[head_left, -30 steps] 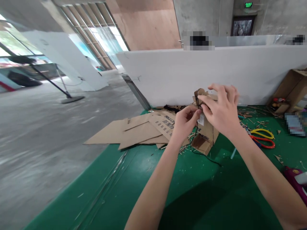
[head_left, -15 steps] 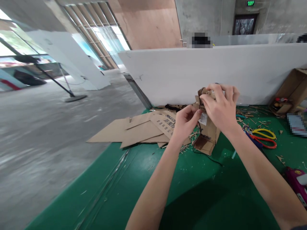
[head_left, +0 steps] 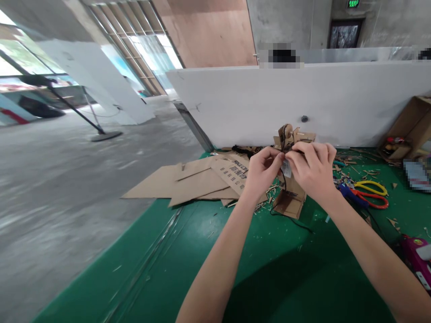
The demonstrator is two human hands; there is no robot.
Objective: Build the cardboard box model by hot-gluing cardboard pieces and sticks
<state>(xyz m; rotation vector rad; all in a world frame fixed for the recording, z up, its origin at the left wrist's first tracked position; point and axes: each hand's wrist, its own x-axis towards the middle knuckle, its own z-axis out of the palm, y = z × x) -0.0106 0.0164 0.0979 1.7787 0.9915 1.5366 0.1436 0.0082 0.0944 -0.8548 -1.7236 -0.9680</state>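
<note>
A small cardboard construction [head_left: 290,204] stands on the green table, with a rolled piece at its top and a white label on its front. Black string [head_left: 283,179] hangs down its front, and the loose end trails on the tabletop. My left hand [head_left: 264,168] pinches the string between thumb and forefinger at the front of the construction. Close beside it, my right hand [head_left: 313,168] has its fingertips pressed together around the string too. The fingers hide exactly where the string crosses.
Flat cardboard sheets [head_left: 198,184] lie left of the construction. Yellow and red-handled scissors [head_left: 372,195], a magenta tool [head_left: 415,255] and a cardboard box [head_left: 409,125] are on the right. Scraps litter the table. A white partition [head_left: 249,103] stands behind, with a person's head beyond.
My right hand has come down from the top of the cardboard construction to beside my left hand, uncovering the rolled piece. My left hand has stayed almost in place.
</note>
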